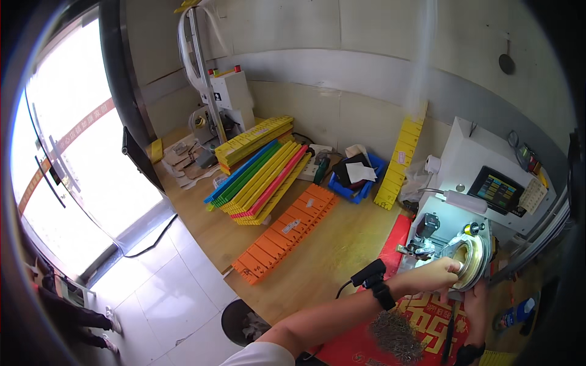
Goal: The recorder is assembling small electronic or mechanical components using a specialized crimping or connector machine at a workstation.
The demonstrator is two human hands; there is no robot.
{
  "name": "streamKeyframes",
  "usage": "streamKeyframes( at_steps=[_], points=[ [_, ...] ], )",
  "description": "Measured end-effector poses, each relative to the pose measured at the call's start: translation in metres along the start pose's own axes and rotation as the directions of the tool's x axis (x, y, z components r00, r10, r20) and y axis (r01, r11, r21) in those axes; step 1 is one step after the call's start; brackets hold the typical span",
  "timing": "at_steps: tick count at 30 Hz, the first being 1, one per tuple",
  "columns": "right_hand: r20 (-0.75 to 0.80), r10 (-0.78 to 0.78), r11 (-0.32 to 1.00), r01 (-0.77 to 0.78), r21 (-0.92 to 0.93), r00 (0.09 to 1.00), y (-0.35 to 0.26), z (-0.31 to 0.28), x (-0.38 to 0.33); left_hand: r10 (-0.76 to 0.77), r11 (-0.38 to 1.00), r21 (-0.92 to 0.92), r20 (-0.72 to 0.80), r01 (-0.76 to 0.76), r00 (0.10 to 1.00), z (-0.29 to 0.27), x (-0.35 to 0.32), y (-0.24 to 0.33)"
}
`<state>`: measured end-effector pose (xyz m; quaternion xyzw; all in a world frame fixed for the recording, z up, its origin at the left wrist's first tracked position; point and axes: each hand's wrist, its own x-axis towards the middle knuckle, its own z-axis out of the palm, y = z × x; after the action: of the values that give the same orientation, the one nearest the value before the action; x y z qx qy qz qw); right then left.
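My left hand [434, 274] reaches across to a round metal bowl [473, 263] on the lit bench machine [452, 232]. Its fingers are curled at the bowl's inner edge; whatever they may grip is too small to make out. Below the bowl, my right hand [476, 300] is up against the machine's front, its fingers mostly hidden. A heap of thin metal pins [395, 337] lies on the red mat [360, 349] under my left forearm. My left wrist carries a black strap with a small black device [368, 274].
An orange slotted strip board [285, 233] lies on the wooden table [293, 297]. Behind it are stacked coloured strips [259, 186], a blue bin [357, 183] and a leaning yellow strip [401, 161]. A control screen [497, 188] stands right. A waste bin [235, 322] and another person's legs [79, 320] are left.
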<state>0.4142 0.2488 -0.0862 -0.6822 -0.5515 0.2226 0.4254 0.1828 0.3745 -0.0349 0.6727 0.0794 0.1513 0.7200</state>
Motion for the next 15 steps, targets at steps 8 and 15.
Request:
streamKeyframes(
  at_steps=[8,15],
  points=[
    [-0.324,-0.345,0.914,0.237,-0.329,0.881,-0.045,-0.019,-0.071,0.277,0.713,0.699,-0.204,-0.058,0.939,0.021,-0.051,0.025],
    [0.211,-0.701,0.452,0.195,0.871,0.681,-0.206,-0.006,-0.129,0.221,0.688,0.721,-0.32,0.085,0.921,0.013,-0.108,0.035]
  ],
)
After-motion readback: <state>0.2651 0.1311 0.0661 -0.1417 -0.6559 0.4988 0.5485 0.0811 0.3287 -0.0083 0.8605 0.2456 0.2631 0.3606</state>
